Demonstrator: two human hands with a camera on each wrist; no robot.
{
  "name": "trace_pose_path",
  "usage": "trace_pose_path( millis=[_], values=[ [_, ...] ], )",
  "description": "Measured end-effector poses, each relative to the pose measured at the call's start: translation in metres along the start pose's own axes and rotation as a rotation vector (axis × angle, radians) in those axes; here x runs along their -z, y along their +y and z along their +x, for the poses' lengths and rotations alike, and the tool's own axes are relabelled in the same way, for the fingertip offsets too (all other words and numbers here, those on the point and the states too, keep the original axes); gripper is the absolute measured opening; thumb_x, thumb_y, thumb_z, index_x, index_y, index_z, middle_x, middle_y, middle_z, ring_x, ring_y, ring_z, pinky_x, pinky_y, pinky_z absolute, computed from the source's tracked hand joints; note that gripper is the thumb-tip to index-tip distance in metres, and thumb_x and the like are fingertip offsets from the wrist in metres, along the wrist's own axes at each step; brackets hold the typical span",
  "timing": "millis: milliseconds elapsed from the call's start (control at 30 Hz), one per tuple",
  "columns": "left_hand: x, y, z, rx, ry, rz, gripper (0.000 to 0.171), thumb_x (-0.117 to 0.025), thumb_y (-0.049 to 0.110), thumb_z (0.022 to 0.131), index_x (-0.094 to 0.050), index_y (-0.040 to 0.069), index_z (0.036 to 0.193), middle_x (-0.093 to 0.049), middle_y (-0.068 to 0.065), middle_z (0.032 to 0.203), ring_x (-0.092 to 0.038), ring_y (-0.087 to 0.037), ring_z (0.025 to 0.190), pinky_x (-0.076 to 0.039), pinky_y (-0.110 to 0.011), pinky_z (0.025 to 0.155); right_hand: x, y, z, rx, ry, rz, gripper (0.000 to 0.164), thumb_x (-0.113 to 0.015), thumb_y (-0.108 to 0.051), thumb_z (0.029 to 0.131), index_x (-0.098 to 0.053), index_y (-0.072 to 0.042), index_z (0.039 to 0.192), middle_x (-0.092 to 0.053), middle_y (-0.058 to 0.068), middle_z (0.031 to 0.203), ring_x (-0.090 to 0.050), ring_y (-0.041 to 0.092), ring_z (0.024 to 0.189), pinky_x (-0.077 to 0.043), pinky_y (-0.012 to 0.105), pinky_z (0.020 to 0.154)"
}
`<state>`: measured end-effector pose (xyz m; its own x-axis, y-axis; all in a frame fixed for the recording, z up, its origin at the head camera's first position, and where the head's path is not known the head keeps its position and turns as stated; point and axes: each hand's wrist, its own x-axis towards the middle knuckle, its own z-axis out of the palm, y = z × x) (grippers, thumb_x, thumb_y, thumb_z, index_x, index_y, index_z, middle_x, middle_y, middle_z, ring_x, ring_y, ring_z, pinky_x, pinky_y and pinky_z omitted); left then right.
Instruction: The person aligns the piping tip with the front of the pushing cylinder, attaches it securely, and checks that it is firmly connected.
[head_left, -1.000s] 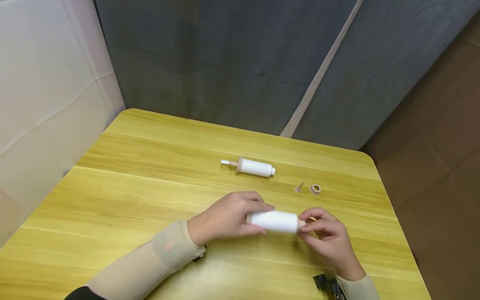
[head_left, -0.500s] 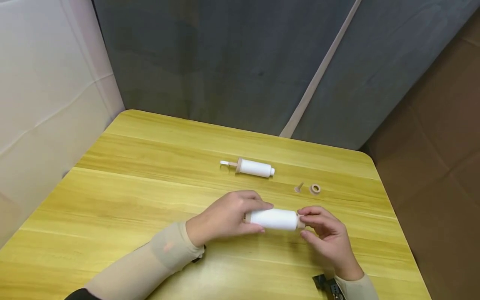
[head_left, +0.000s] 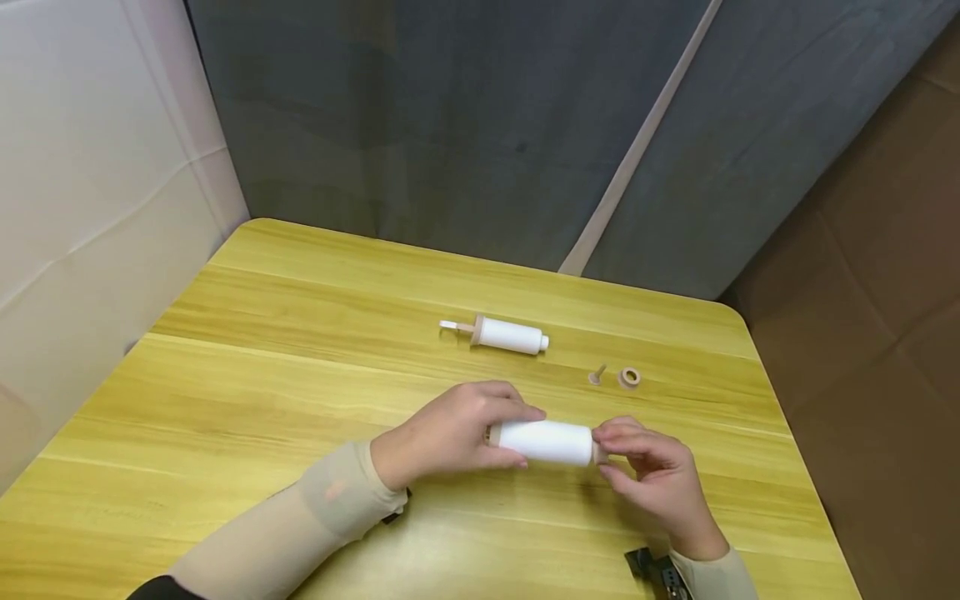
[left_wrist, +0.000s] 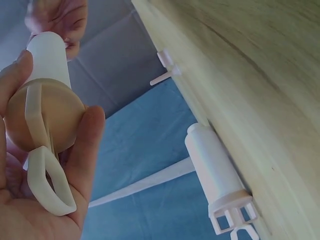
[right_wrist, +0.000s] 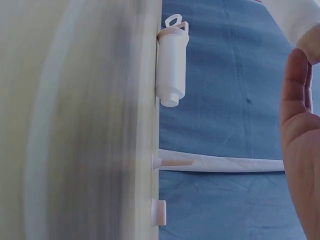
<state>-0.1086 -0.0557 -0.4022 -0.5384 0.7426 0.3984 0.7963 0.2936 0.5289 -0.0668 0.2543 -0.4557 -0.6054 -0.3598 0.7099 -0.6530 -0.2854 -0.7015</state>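
Note:
My left hand holds a white syringe-like cylinder by its left end, fingers on the far side and thumb on the near side. In the left wrist view, a beige collar and a pale loop handle at that end lie over my palm. At the other end is a beige end piece, pinched between the thumb and fingers of my right hand. The right wrist view shows my right thumb right at this beige piece; other fingers are mostly hidden there.
A second syringe-like cylinder with beige collar and loop lies farther back on the wooden table. To its right are a small beige pin with a round base and a beige ring. Grey cloth hangs behind.
My right fingers loosened from the beige end piece half a second ago and now pinch it again. The left hand keeps its hold, nearly still. Things on the table have not moved.

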Motion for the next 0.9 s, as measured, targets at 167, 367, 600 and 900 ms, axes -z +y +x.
trace_pose_path(
  millis=[167,367,600,900],
  values=[
    [0.000,0.001,0.000,-0.007,-0.012,-0.027,0.049,-0.095,0.025,0.084,-0.078,0.010,0.128,-0.075,-0.002,0.114,-0.067,-0.010,0.099,-0.055,-0.022,0.085,-0.001,-0.003,-0.002,-0.021,0.047,0.007,0.028,-0.079,0.015,0.088,-0.074,0.016,0.116,-0.074,0.023,0.124,-0.069,0.029,0.121,-0.059,0.034,0.095],
    [-0.001,0.000,0.000,-0.015,-0.004,-0.013,0.049,-0.093,0.025,0.086,-0.078,0.009,0.129,-0.075,-0.003,0.115,-0.068,-0.010,0.100,-0.055,-0.022,0.086,-0.004,-0.013,-0.004,-0.226,0.181,-0.111,0.035,-0.077,0.020,0.087,-0.071,0.014,0.121,-0.074,0.014,0.126,-0.074,0.022,0.113,-0.062,0.034,0.081],
    [-0.002,0.000,0.001,-0.042,0.013,0.017,0.049,-0.094,0.025,0.085,-0.078,0.008,0.128,-0.075,-0.003,0.113,-0.067,-0.010,0.097,-0.055,-0.022,0.084,-0.005,-0.014,-0.004,-0.243,0.197,-0.158,0.026,-0.076,0.019,0.088,-0.077,0.011,0.112,-0.076,0.012,0.118,-0.074,0.019,0.106,-0.063,0.032,0.077],
    [-0.006,0.003,0.000,-0.071,0.028,0.084,0.049,-0.092,0.027,0.086,-0.077,0.008,0.129,-0.074,-0.004,0.112,-0.067,-0.012,0.095,-0.056,-0.023,0.082,-0.008,-0.014,-0.004,-0.323,0.263,-0.231,0.018,-0.074,0.012,0.093,-0.081,0.001,0.107,-0.078,0.007,0.107,-0.075,0.012,0.094,-0.062,0.026,0.072]
  ],
)
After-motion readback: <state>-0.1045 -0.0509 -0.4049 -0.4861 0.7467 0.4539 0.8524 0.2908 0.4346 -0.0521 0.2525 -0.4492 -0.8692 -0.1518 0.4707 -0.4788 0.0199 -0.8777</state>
